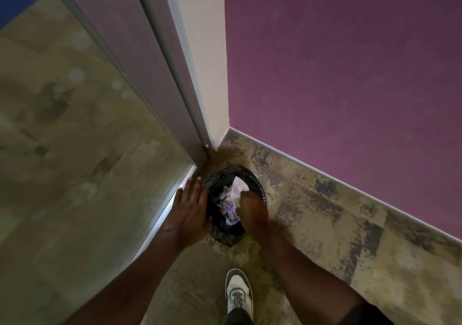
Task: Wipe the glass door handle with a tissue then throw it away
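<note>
A small bin (250,174) lined with a black bag stands on the floor in the corner. It holds crumpled white and purplish paper (228,214). My right hand (253,209) reaches down into its mouth, fingers bunched on a white tissue (238,187) that lies against the other paper. My left hand (191,207) lies flat with fingers stretched out over the bin's left rim and holds nothing. The glass door (75,124) fills the left side. Its handle is out of view.
The door's metal frame (172,199) runs along the floor just left of the bin. A purple wall (350,74) with a pale skirting closes the right side, and a white wall edge (207,62) meets it. My white shoe (238,292) stands on the mottled floor below the bin.
</note>
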A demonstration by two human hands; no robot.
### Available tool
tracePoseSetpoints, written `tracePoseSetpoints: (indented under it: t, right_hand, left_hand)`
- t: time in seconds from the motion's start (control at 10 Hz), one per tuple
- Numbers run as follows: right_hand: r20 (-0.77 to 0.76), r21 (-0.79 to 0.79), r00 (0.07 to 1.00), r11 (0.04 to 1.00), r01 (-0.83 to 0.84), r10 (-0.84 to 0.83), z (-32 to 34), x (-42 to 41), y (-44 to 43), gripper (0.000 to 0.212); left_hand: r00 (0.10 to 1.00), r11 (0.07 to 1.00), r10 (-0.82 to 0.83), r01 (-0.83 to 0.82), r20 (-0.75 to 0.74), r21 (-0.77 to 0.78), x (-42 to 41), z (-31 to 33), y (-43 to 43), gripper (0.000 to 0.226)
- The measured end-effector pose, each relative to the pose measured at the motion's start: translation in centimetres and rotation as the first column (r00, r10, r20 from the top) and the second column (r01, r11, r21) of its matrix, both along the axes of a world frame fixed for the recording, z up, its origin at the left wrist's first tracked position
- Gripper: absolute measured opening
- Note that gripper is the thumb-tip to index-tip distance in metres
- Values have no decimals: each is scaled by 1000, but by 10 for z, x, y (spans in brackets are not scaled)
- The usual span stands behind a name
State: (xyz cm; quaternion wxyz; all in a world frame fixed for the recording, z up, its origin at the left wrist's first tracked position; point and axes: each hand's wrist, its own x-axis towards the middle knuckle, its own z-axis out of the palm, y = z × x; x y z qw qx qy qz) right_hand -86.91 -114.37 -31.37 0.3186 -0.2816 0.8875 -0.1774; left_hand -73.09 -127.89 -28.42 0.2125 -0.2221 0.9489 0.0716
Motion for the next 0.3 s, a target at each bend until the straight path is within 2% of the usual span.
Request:
tracePoseSetpoints:
  t: [0.1,0.2,0.3]
  right_hand:
    - [-7,118,999,992,-50,51,-19,-4,3,35]
    - [-28,120,1000,993,-5,8,-10,1,8,37]
    - [27,193,997,979,62,-69,9,10,18,34]
  left_hand:
    - [997,999,39,-40,69,10,9,-12,2,87]
    - [996,997,75,-76,56,9,26,-1,8,89]
    - [997,996,75,-74,18,-47,44,20,20,87]
